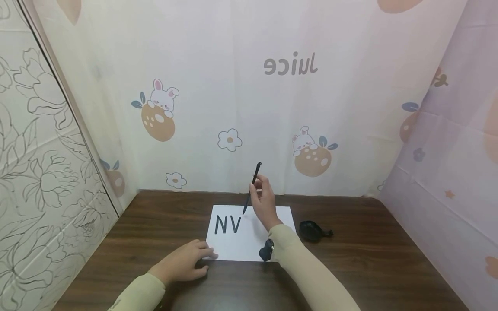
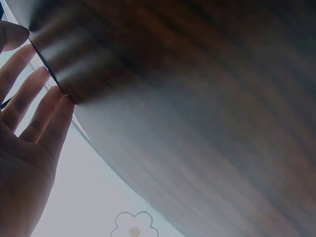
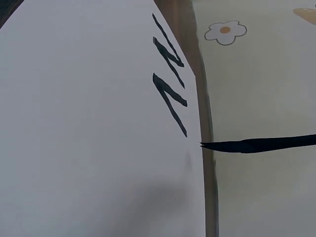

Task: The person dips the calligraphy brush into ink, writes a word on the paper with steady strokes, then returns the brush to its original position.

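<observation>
My right hand (image 1: 264,201) holds a black ink brush (image 1: 254,177) by its handle, tilted, over the upper part of a white sheet of paper (image 1: 233,248). In the right wrist view the tip of the brush (image 3: 237,146) appears apart from the paper, just past the black strokes; the right hand itself is out of that view. Black letters "NV" (image 1: 227,224) stand on the sheet's left half. My left hand (image 1: 186,260) rests at the lower left corner of the sheet, fingers spread; the left wrist view shows these fingers (image 2: 57,118) extended.
A small black dish (image 1: 310,231) with a short handle sits right of the paper on the dark wooden table (image 1: 148,220). A printed curtain (image 1: 202,86) hangs behind the table, with panels at both sides. A dark round device is on the right wrist.
</observation>
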`<state>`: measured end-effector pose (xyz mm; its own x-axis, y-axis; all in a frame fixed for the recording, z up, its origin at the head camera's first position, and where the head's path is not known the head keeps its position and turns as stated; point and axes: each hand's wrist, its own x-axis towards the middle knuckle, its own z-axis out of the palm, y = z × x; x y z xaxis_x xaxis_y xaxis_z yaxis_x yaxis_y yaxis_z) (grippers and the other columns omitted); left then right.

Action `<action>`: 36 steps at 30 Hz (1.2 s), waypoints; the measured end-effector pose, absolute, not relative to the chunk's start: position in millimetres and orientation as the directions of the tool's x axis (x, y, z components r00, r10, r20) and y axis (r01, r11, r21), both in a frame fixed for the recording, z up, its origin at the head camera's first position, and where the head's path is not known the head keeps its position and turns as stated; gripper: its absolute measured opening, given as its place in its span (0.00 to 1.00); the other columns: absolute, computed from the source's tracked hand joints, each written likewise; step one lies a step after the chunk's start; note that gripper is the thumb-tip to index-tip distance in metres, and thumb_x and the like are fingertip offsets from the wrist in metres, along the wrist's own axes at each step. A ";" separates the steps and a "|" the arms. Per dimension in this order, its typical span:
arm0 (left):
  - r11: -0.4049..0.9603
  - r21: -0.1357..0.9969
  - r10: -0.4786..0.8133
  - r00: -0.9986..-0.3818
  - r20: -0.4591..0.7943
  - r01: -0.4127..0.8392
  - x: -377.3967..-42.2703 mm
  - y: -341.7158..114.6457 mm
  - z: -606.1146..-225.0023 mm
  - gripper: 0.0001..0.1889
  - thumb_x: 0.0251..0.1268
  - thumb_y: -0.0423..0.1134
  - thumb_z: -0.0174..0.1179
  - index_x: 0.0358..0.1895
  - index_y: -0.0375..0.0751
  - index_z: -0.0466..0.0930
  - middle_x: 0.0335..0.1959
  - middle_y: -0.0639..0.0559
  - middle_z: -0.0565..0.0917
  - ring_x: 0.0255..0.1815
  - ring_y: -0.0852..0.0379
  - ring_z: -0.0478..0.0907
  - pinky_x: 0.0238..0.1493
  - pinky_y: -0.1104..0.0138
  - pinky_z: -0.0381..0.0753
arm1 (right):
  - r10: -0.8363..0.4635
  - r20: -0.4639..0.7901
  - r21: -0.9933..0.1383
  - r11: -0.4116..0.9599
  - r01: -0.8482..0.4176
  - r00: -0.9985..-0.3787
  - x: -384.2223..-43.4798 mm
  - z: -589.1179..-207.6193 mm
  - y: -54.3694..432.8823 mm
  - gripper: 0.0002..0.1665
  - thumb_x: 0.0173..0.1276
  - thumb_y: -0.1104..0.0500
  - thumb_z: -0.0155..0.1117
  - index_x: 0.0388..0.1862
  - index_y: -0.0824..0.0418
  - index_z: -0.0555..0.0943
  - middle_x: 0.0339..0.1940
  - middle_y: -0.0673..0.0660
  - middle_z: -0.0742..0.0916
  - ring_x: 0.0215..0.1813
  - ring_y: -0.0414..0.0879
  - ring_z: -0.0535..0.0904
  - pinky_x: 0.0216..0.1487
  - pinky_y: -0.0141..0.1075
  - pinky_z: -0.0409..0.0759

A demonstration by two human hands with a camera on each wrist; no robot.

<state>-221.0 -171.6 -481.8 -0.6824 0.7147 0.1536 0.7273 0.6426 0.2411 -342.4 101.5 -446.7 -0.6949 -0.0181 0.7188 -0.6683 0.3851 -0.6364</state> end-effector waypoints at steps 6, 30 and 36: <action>0.648 0.244 0.711 -0.688 0.146 0.721 -221.1 -172.3 -483.0 0.15 0.62 0.40 0.65 0.53 0.52 0.86 0.49 0.59 0.82 0.50 0.58 0.77 0.53 0.60 0.79 | -0.022 0.704 -0.650 0.380 -0.657 -0.710 -343.1 -449.3 106.0 0.22 0.80 0.56 0.53 0.66 0.63 0.68 0.45 0.55 0.80 0.47 0.46 0.79 0.45 0.38 0.83; 0.639 0.244 0.715 -0.680 0.159 0.729 -222.5 -173.8 -485.0 0.15 0.62 0.40 0.65 0.53 0.52 0.86 0.49 0.59 0.81 0.49 0.59 0.77 0.52 0.60 0.79 | -0.013 0.703 -0.649 0.397 -0.649 -0.711 -343.3 -454.7 109.9 0.20 0.79 0.55 0.54 0.66 0.59 0.69 0.45 0.55 0.81 0.46 0.46 0.80 0.44 0.39 0.84; 0.635 0.239 0.719 -0.675 0.166 0.734 -222.9 -173.9 -485.2 0.15 0.62 0.40 0.65 0.53 0.52 0.86 0.48 0.60 0.81 0.48 0.59 0.76 0.51 0.61 0.79 | -0.021 0.707 -0.637 0.413 -0.650 -0.707 -342.8 -456.7 112.2 0.21 0.79 0.55 0.54 0.66 0.58 0.69 0.44 0.55 0.81 0.44 0.46 0.81 0.43 0.39 0.84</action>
<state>-222.9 -173.9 -485.2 -0.6754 0.7185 0.1661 0.7345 0.6350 0.2394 -342.8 112.2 -456.7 -0.7065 -0.0207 0.7074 -0.6503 0.4133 -0.6374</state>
